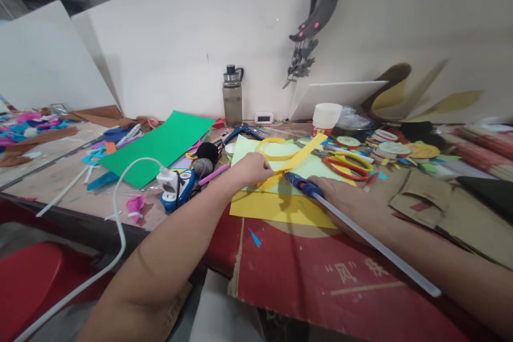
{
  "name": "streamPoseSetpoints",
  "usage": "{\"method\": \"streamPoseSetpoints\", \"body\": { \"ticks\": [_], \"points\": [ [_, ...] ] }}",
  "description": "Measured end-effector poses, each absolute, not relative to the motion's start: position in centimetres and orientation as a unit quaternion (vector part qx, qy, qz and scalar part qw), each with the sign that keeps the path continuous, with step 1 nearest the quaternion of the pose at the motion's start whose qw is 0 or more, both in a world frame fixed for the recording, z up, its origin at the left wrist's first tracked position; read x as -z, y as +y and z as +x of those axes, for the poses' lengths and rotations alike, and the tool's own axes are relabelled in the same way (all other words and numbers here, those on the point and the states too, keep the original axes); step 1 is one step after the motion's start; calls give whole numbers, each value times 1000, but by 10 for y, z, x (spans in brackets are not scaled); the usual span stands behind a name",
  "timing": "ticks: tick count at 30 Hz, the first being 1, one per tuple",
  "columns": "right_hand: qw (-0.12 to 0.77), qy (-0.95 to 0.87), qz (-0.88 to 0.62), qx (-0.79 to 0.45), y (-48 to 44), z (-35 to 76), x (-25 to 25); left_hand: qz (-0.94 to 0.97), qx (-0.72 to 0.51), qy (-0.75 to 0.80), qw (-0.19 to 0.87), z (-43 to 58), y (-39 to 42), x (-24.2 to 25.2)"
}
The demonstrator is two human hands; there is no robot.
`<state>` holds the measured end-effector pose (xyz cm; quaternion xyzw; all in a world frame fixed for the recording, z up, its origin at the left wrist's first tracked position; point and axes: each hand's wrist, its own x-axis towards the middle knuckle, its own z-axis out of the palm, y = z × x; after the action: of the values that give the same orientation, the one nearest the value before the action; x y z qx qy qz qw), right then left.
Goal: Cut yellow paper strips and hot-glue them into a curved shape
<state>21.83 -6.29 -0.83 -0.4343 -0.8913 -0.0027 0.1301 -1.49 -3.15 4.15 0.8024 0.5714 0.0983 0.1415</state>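
Observation:
A blue hot glue gun (305, 185) is in my right hand (329, 193), whose fingers are partly hidden behind it. From its back end sticks a long whitish glue stick (377, 245), lying along my forearm. My left hand (258, 168) pinches a yellow strip (306, 153) close to the glue gun's nozzle. The strip slants up to the right, and a curved yellow loop (262, 145) shows behind it; whether the two are one piece I cannot tell. Under both hands lie a pale green sheet (244, 150) and a yellow sheet (260, 209).
Scissors with red and yellow handles (344, 175) lie right of the strip. A green sheet (160, 141), a blue power strip (182, 188) with a white cable (117, 214), and a bottle (232, 101) stand leftward and behind. Paper cups (326, 116) are at the back right.

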Motion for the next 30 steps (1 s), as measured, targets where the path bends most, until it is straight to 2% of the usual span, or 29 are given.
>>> {"method": "streamPoseSetpoints", "body": {
  "ticks": [6,17,21,26,30],
  "points": [
    [77,-893,-439,67,-67,205,3,809,-106,560,144,-14,-30,-42],
    [39,-883,-439,161,-71,196,0,815,-116,542,170,-20,-23,-36],
    [38,-894,-416,159,-71,197,-2,824,-115,529,166,-21,-22,-35],
    [37,-873,-456,166,-73,197,-3,816,-115,538,178,-19,-26,-39],
    [71,-886,-448,94,-73,199,-2,816,-104,544,167,-17,-26,-40]
  ]
}}
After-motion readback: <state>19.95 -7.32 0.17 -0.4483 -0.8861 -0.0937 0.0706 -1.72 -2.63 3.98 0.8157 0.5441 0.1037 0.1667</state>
